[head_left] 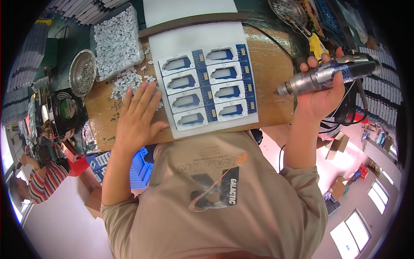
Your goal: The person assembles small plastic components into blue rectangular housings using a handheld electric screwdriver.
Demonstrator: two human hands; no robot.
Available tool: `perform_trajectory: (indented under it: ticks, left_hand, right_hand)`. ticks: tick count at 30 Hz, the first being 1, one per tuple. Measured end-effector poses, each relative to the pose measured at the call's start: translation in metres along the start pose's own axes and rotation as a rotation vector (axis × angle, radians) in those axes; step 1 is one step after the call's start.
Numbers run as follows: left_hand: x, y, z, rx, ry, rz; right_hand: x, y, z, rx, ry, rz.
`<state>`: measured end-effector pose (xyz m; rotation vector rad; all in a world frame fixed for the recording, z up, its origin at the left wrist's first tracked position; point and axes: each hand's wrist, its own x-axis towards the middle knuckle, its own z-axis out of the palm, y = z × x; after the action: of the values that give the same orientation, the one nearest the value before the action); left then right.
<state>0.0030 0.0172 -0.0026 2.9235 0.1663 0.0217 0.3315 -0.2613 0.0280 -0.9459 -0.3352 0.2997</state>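
Blue circuit boards (206,87), white frames (239,72) on top, sit on a white sheet (189,43) up front. Left hand (138,115) is palm down beside it, fingers spread; right hand (321,102) is wrapped around a power driver (318,77). Loose white bits (124,86) lie by the left fingertips (151,84), clear tub (123,68) of them behind.

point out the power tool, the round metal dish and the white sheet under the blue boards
Power tool (323,75), head view: middle of its body.
Round metal dish (73,75), head view: left inner wall.
White sheet (194,38), head view: bare upper part.
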Motion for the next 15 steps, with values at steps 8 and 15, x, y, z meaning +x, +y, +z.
perform_trajectory:
  ticks: [8, 15]
  left_hand:
    - [0.004, -0.001, 0.003, 0.044, 0.002, -0.029]
    - [-0.004, 0.027, 0.007, -0.114, 0.190, -0.027]
  right_hand:
    - [0.003, 0.024, 0.047, -0.090, -0.115, -0.283]
    - [-0.006, 0.040, 0.044, -0.094, -0.212, -0.278]
